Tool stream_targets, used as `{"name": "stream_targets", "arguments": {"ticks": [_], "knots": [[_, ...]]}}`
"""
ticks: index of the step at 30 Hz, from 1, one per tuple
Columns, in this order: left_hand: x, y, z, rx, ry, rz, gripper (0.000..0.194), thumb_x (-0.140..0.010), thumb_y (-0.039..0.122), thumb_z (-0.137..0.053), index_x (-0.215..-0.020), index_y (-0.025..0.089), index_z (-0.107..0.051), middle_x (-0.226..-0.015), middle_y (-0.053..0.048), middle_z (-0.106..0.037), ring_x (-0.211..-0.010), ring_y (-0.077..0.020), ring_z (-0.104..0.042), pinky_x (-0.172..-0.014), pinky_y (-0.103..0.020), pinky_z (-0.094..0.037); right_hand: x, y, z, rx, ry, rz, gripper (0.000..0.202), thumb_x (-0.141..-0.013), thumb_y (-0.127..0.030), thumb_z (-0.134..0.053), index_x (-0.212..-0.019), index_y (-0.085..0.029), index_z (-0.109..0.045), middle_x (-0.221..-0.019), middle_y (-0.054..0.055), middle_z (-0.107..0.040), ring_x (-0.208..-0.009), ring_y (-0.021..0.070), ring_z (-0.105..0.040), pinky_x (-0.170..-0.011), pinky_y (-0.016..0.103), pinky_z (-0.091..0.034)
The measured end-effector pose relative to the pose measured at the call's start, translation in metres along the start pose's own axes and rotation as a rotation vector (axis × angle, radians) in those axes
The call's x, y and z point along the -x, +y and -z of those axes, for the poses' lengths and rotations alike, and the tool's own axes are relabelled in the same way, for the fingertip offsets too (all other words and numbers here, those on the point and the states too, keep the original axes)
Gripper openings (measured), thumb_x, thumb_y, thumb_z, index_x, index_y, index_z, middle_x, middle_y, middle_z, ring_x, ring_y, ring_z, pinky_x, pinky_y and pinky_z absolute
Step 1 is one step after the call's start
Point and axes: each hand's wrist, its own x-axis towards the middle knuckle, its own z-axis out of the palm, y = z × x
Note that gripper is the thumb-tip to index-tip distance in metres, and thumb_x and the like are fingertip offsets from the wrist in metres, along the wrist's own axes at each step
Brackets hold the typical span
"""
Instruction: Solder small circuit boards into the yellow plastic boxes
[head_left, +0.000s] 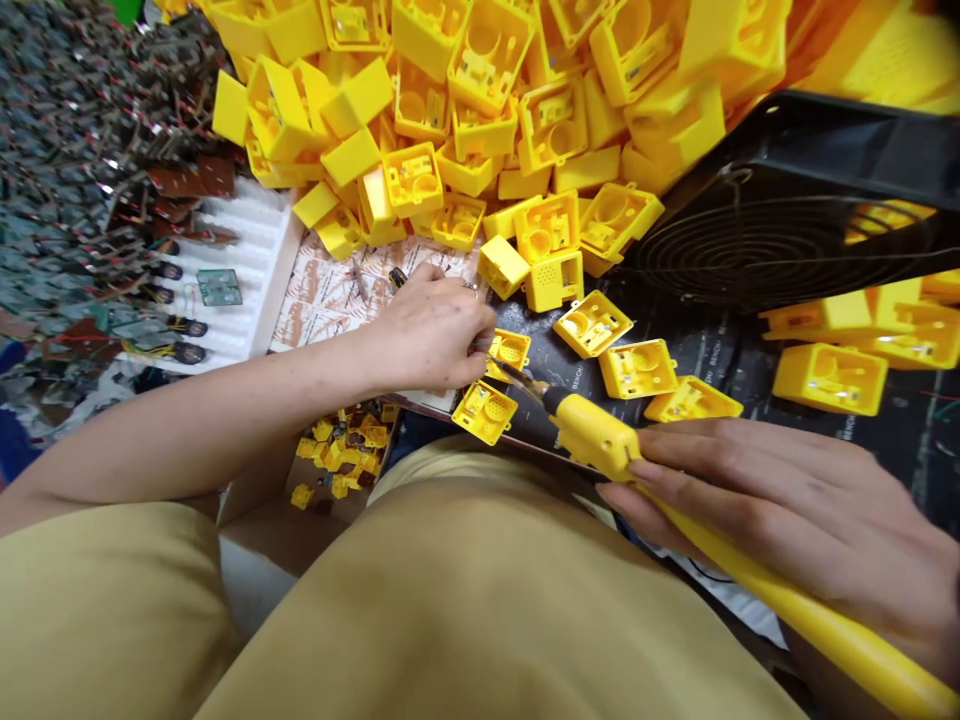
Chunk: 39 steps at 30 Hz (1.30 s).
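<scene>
My left hand [439,330] is closed over the bench, its fingertips pinched together beside a small yellow plastic case [512,347]. What lies between those fingertips is hidden. In my right hand [787,510] is a yellow-handled soldering iron [600,435] with a black collar and a narrow metal tip. The tip points left, at the case near my left fingers. Just below sits another open yellow case [485,412] at the bench's front edge. Three more cases, one of them here [639,368], lie to the right of the tip.
A large heap of yellow cases [487,60] fills the back. At the right stands a black fan [750,220] with a wire grille. Many circuit boards [90,150] crowd the left, beside a white ridged tray [251,270]. Below the bench, a cardboard box [262,510] holds small yellow parts.
</scene>
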Motion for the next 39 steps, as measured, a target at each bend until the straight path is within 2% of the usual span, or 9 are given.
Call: {"name": "stream_targets", "arguments": {"ticks": [3, 6, 11, 18, 24, 28, 32, 35, 39], "knots": [[-0.001, -0.002, -0.001, 0.007, -0.007, -0.010, 0.017, -0.079, 0.027, -0.056, -0.073, 0.018, -0.069, -0.074, -0.005, -0.067, -0.082, -0.0221, -0.061, -0.087, -0.039, -0.037, 0.005, 0.009, 0.001, -0.008, 0.023, 0.145, 0.018, -0.082, -0.018, -0.077, -0.093, -0.017, -0.063, -0.079, 0.003, -0.072, -0.074, 0.0097, -0.068, -0.069, 0.022, -0.057], [0.000, -0.002, 0.000, 0.023, -0.010, -0.006, 0.017, -0.079, 0.027, -0.056, -0.073, 0.018, -0.068, -0.073, -0.003, -0.067, -0.080, -0.0203, -0.060, -0.086, -0.038, -0.037, 0.008, 0.011, -0.001, -0.024, 0.046, 0.142, 0.017, -0.083, -0.019, -0.076, -0.095, -0.017, -0.064, -0.080, 0.003, -0.072, -0.076, 0.0106, -0.068, -0.066, 0.023, -0.058], [0.002, -0.002, 0.003, 0.062, -0.021, 0.004, 0.014, -0.077, 0.027, -0.058, -0.069, 0.019, -0.066, -0.068, -0.001, -0.066, -0.073, -0.0174, -0.059, -0.083, -0.035, -0.037, 0.004, 0.005, -0.005, -0.046, -0.002, 0.058, 0.025, -0.078, -0.012, -0.079, -0.096, -0.016, -0.063, -0.081, 0.005, -0.072, -0.075, 0.0115, -0.068, -0.068, 0.026, -0.059], [0.000, -0.001, 0.002, 0.038, -0.017, 0.012, 0.015, -0.076, 0.027, -0.057, -0.071, 0.018, -0.067, -0.070, -0.003, -0.067, -0.076, -0.0195, -0.062, -0.084, -0.038, -0.038, -0.002, 0.015, -0.013, 0.042, 0.090, 0.261, 0.015, -0.085, -0.023, -0.075, -0.090, -0.017, -0.062, -0.074, 0.001, -0.070, -0.063, 0.0086, -0.066, -0.061, 0.020, -0.057], [-0.002, 0.001, 0.007, -0.001, -0.076, 0.011, 0.015, -0.077, 0.028, -0.056, -0.071, 0.019, -0.067, -0.069, -0.003, -0.067, -0.076, -0.0206, -0.062, -0.083, -0.038, -0.040, 0.006, 0.015, 0.000, -0.004, 0.043, 0.078, 0.014, -0.086, -0.020, -0.073, -0.092, -0.019, -0.059, -0.078, 0.002, -0.069, -0.071, 0.0083, -0.065, -0.069, 0.022, -0.055], [-0.002, 0.000, 0.006, -0.037, -0.032, -0.021, 0.015, -0.075, 0.026, -0.056, -0.067, 0.018, -0.065, -0.063, -0.002, -0.063, -0.069, -0.0181, -0.059, -0.079, -0.035, -0.041, 0.013, 0.016, -0.001, -0.029, 0.025, 0.044, 0.006, -0.093, -0.026, -0.064, -0.091, -0.021, -0.061, -0.078, 0.002, -0.069, -0.072, 0.0088, -0.066, -0.070, 0.023, -0.055], [-0.001, -0.001, 0.004, -0.069, 0.007, -0.049, 0.015, -0.076, 0.026, -0.055, -0.066, 0.018, -0.064, -0.062, -0.002, -0.063, -0.068, -0.0171, -0.058, -0.075, -0.033, -0.041, 0.019, 0.018, -0.002, 0.009, 0.027, -0.014, 0.013, -0.096, -0.031, -0.060, -0.085, -0.023, -0.063, -0.076, 0.002, -0.069, -0.071, 0.0103, -0.067, -0.071, 0.025, -0.058], [-0.001, 0.000, 0.004, -0.075, -0.005, -0.038, 0.017, -0.078, 0.028, -0.055, -0.068, 0.018, -0.065, -0.068, -0.004, -0.067, -0.073, -0.0198, -0.061, -0.076, -0.035, -0.041, 0.018, 0.017, -0.002, -0.025, 0.005, -0.034, 0.009, -0.096, -0.031, -0.059, -0.100, -0.024, -0.064, -0.080, 0.003, -0.071, -0.073, 0.0120, -0.069, -0.069, 0.025, -0.059], [0.003, -0.001, 0.004, -0.040, -0.013, -0.028, 0.018, -0.079, 0.030, -0.056, -0.073, 0.018, -0.067, -0.077, -0.007, -0.069, -0.083, -0.0245, -0.062, -0.083, -0.039, -0.041, 0.019, 0.015, -0.005, -0.062, 0.057, 0.002, 0.045, -0.093, -0.021, -0.064, -0.136, -0.023, -0.051, -0.084, 0.004, -0.072, -0.078, 0.0136, -0.070, -0.074, 0.025, -0.059]]}}
